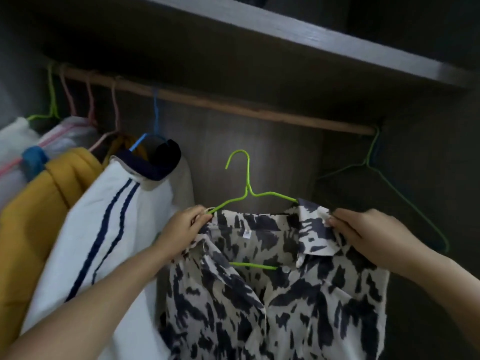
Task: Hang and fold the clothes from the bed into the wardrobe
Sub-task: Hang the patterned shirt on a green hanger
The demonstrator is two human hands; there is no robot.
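You have the patterned shirt [272, 294] on the green hanger [246, 188], held in front of the open wardrobe, below the wooden rail [233, 105]. The hanger's hook points up and curls to your left; its shoulder bar runs left to right between your hands, roughly in line with the rail above it.

Your left hand [181, 229] pinches the hanger's left arm together with the shirt's shoulder. Your right hand [363, 229] grips the collar [314, 224] at the hanger's right end, fingers curled into the cloth. Both hands sit about level, and the hook stands between them, slightly nearer your left.

The rail lies above and beyond the hook, with a bare stretch directly over it. I judge the next move to be a lift, then carrying the hook over the rail.

Inside the wardrobe, toward its left end, a white jacket with navy stripes [117, 229] hangs on a blue hanger [153, 126], then a mustard garment [39, 216] and pale clothes on pink hangers. At the rail's right end hangs an empty green hanger [374, 162]. The shelf [285, 40] spans above.
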